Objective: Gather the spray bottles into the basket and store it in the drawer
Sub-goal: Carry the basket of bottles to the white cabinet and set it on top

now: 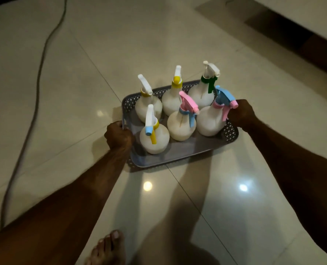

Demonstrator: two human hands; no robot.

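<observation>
A grey perforated basket (187, 150) holds several white round spray bottles standing upright. Their heads differ: a blue-and-yellow one (154, 139) at the near left, a pink one (181, 123) in the middle, a pink-and-blue one (209, 119) at the right, and two yellow-collared ones (147, 104) (171, 103) plus a green-collared one (201, 94) at the back. My left hand (118, 135) grips the basket's left rim. My right hand (242, 113) grips the right rim. A shadow lies under the basket; whether it is lifted off the tiled floor I cannot tell.
A dark cable (38, 83) runs along the glossy tiled floor (82, 64) at the left. Dark wooden furniture with a low base (302, 35) stands at the upper right. My bare foot (107, 247) is at the bottom edge, near the basket's shadow.
</observation>
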